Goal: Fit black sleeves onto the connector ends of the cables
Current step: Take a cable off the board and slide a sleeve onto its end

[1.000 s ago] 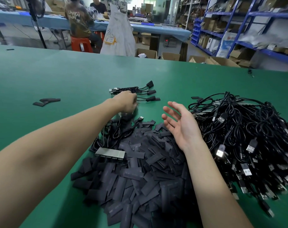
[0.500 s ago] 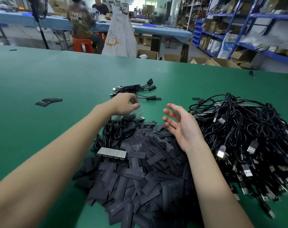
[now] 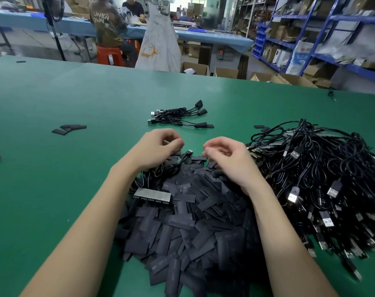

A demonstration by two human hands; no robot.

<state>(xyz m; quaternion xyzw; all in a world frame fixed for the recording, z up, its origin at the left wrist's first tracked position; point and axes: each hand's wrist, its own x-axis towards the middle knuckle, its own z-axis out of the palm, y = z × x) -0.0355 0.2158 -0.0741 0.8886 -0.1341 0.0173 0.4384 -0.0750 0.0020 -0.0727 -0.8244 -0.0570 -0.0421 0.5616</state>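
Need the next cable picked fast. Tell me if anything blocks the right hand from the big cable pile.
Nothing visible does. The right hand hovers over the sleeve pile, and the cable pile lies directly to its right, uncovered.

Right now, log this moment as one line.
left hand: curled, holding nothing visible | right hand: curled, grip unclear | both over sleeves | cable between hands | finished cables beyond

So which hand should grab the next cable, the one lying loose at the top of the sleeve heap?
Probably the left hand. The loose cable runs from under that hand, connector just off its fingertips. The right hand hovers over the sleeve pile, better placed for a sleeve.
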